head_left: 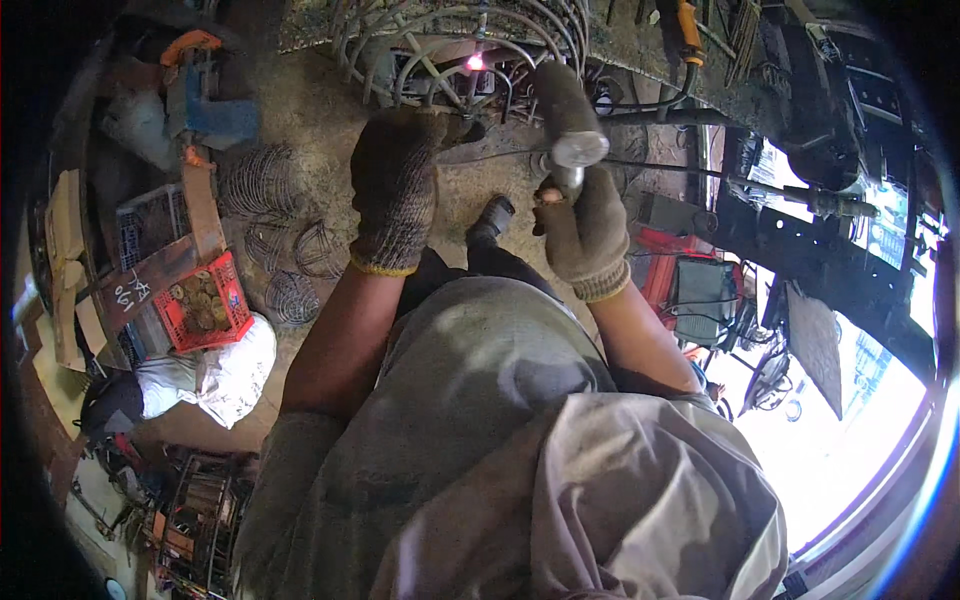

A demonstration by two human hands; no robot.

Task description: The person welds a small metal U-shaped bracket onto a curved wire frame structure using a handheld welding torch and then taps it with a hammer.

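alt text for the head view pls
A person's gloved right hand grips a hammer with a thick cylindrical head, while the gloved left hand is to its left, its grip unclear. Beyond them, a small glowing spot shows among curved metal rods; a red crate of round pieces sits at left.

Wide open between left hand [395, 185] and right hand [590, 228], clear down to the floor [465, 182] past a shoe [493, 216]; blocked ahead by curved metal rods [430, 66], hemmed in at right by hammer [568, 115] and dark cable [665, 168]!
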